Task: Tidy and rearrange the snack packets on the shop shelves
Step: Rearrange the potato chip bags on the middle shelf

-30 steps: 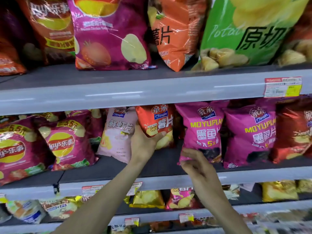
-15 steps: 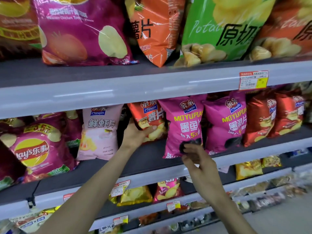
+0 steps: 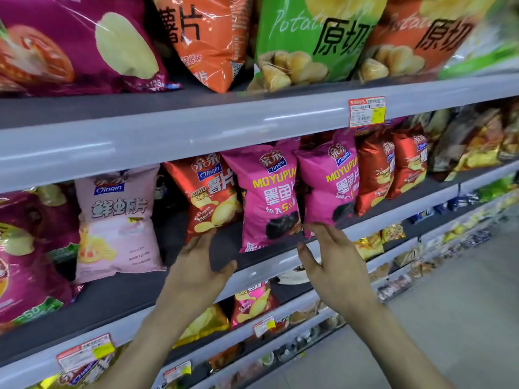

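Puffed, pillow-shaped packets are stood upright on the middle shelf [image 3: 134, 290], a matt dark board with a glossy pale lip. The lower edge of the shiny red foil packet [image 3: 209, 197] is touched by the straight fingertips of the left hand [image 3: 196, 268], its grip spread wide and nothing held. The base of the right magenta packet [image 3: 323, 192] is met by the right hand [image 3: 334, 262], its grip likewise splayed and empty. A second magenta packet [image 3: 266, 197] is set between the two.

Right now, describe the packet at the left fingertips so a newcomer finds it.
On the middle shelf, find the pale pink packet and the first magenta packet. The red packet stands between them, above the left hand; its neighbours are pink, it is red with yellow crisps.
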Tool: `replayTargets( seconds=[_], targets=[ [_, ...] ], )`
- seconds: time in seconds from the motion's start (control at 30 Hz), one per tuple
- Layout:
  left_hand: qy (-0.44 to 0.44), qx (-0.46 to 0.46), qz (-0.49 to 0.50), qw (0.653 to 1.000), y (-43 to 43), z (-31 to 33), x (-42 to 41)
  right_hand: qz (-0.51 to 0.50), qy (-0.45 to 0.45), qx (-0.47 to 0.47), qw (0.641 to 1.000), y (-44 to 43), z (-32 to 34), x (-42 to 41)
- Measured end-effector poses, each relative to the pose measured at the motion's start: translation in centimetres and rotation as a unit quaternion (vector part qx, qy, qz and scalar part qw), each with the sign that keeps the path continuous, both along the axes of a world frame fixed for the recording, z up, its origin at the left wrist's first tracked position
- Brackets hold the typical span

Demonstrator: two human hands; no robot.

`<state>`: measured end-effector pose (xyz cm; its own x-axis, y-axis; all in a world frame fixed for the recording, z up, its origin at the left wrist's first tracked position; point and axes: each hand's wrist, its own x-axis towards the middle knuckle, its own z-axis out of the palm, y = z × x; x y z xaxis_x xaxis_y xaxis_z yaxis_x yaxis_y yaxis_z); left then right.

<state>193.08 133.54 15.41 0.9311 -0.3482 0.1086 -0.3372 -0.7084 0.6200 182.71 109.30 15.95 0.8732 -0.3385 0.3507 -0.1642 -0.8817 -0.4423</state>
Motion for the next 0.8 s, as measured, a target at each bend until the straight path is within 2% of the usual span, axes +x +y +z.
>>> replayTargets(
  seconds=[0.27,0.53,0.67,0.8],
  targets=[
    [-0.029,0.016,0.005,0.999,-5.5,1.3,-0.2,-0.053,-0.024,-0.098,0.993,-5.8,0.4,-0.1],
    [-0.013,-0.061,0.079,0.995,-11.6,2.2,1.0,-0.011,-0.066,-0.011,0.998,-14.4,0.4,2.7],
    [-0.02,-0.081,0.12,0.989,-13.7,2.5,1.2,-0.022,-0.069,-0.016,0.997,-18.9,0.7,3.7],
    [-0.002,-0.142,0.153,0.978,-14.9,2.1,1.8,-0.036,-0.064,0.003,0.997,-23.3,0.7,4.3]
  ],
)
